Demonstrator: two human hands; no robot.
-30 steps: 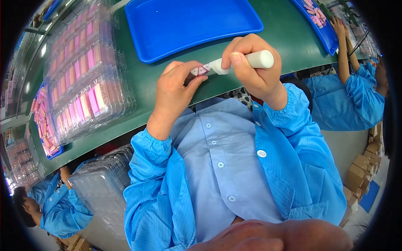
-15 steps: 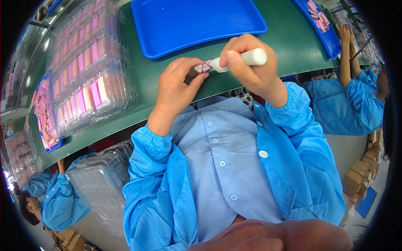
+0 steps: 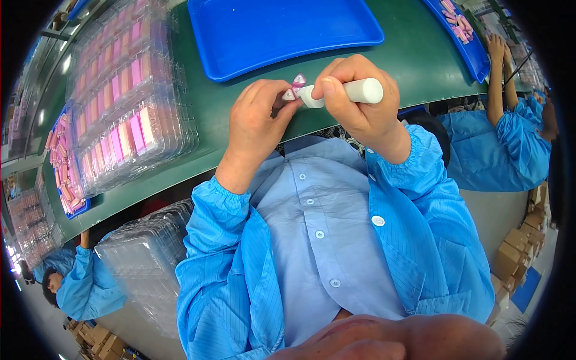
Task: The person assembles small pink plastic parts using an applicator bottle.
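Between the thumb and fingers of my left hand [image 3: 257, 114] is a small pink-and-white piece [image 3: 299, 80]. It has two pointed ends with pale triangular faces, one up and away from the fingertips, the other close against them. My right hand [image 3: 363, 99] is closed round a white cylindrical bottle [image 3: 365, 91], held tilted nearly level. The bottle's narrower end meets the piece or sits right beside it; the exact contact is too small to tell. Both hands are above the green table [image 3: 240, 135], near its front edge.
A large blue tray [image 3: 288, 36] lies beyond my hands. Stacked clear plastic trays [image 3: 129, 90] with pink and beige pieces stand left. Blue trays with small pink pieces [image 3: 459, 27] sit at both sides. Clear packaging [image 3: 144, 258] is piled lower left. Co-workers in blue [image 3: 498, 144] sit either side.
The small piece has turned or spread in my left fingers, so one pointed end now stands up. My right hand and the bottle have shifted slightly. The co-worker at lower left has moved.
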